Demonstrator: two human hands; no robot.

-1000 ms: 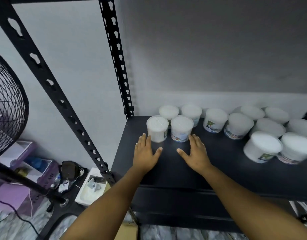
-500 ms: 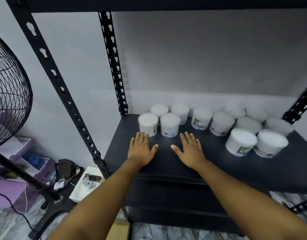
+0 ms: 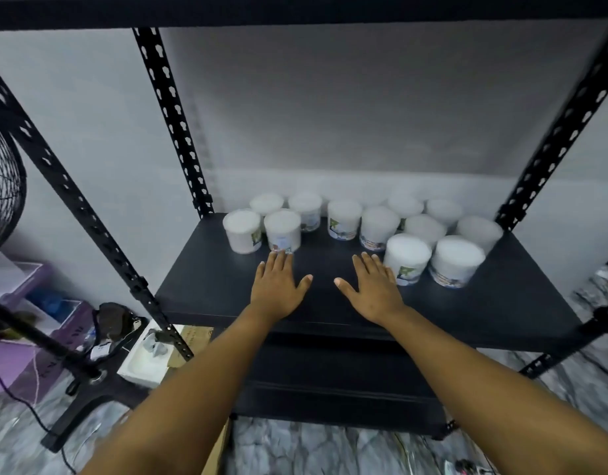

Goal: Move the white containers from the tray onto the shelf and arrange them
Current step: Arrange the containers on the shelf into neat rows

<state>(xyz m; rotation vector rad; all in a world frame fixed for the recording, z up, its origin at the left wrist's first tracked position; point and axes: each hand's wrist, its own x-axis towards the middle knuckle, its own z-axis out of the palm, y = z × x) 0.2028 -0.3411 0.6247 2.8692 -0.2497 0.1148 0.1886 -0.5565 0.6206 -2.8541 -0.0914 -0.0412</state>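
Several white lidded containers stand on the black shelf [image 3: 330, 303], toward its back. A pair at the front left [image 3: 282, 229] sits just beyond my left hand [image 3: 278, 286]. A bigger pair stands at the front right [image 3: 408, 258], with its nearest tub touching the fingers of my right hand [image 3: 372, 289]. Both hands lie flat, palms down, fingers spread, on the shelf's front half and hold nothing. No tray is visible.
Black perforated uprights [image 3: 172, 118] frame the shelf, and another shelf board runs overhead. A fan [image 3: 1, 186] stands at the left. Purple boxes [image 3: 25, 337], a white box [image 3: 148, 358] and cables lie on the marble floor at the left.
The view has pulled back and shifted right, showing the whole shelf. Both hands have slid rightward along the shelf, the right one now beside the front-right tub.
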